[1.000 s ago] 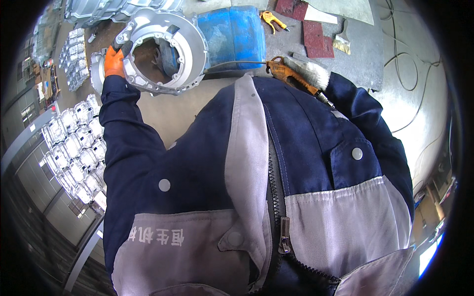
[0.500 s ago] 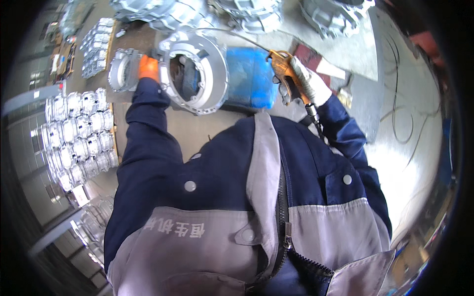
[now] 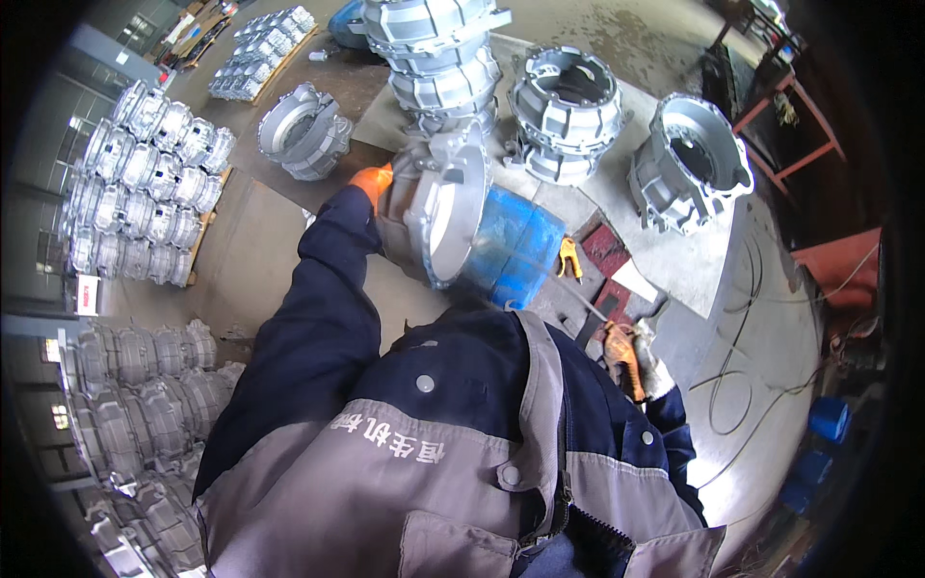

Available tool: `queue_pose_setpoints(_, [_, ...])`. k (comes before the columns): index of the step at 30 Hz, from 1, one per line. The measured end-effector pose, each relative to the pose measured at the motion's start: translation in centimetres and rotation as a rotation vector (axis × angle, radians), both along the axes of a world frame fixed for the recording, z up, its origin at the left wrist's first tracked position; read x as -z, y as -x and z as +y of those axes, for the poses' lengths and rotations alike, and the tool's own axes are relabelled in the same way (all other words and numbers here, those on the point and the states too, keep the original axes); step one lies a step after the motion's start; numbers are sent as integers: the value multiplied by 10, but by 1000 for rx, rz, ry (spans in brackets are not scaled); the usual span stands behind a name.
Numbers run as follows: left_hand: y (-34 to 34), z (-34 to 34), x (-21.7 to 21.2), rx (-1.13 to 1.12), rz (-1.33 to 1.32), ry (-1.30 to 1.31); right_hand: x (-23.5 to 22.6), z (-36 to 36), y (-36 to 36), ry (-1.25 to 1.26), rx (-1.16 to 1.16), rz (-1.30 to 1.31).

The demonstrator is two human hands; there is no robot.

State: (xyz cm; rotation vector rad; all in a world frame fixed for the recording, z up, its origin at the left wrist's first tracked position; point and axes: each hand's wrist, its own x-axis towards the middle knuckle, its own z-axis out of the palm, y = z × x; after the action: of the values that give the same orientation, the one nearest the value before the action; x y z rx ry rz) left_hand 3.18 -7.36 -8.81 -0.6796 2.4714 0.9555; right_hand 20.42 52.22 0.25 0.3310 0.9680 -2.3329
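Note:
My left hand (image 3: 371, 181), in an orange glove, grips the rim of a large round cast-aluminium housing (image 3: 438, 217). The housing stands tilted on its edge on a blue drum (image 3: 515, 250), its open face turned toward me. My right hand (image 3: 631, 356), in an orange and white glove, is off to the lower right of the drum. It is closed on a thin rod-like tool (image 3: 568, 289) whose tip points at the housing. My dark blue and grey jacket hides the drum's lower part.
Behind the drum are a stack of castings (image 3: 434, 48), further large housings (image 3: 568, 111) (image 3: 689, 164) and one at the left (image 3: 303, 130). Pallets of smaller castings (image 3: 145, 193) line the left. Cables (image 3: 752, 366) trail over the floor at right. An orange hand tool (image 3: 567, 255) lies by the drum.
The housing has been tipped from lying flat up onto its edge by my left hand. My right hand with the tool has drawn back to the lower right. The view has swung.

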Motion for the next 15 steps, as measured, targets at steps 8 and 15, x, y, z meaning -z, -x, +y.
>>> queue_pose_setpoints(8, [-45, 7, 35, 217, 589, -129, -18, -37, 40, -2, 126, -67])
queue_pose_setpoints(15, [-48, 7, -51, 153, 777, -445, -39, -131, 94, -235, 94, -139])
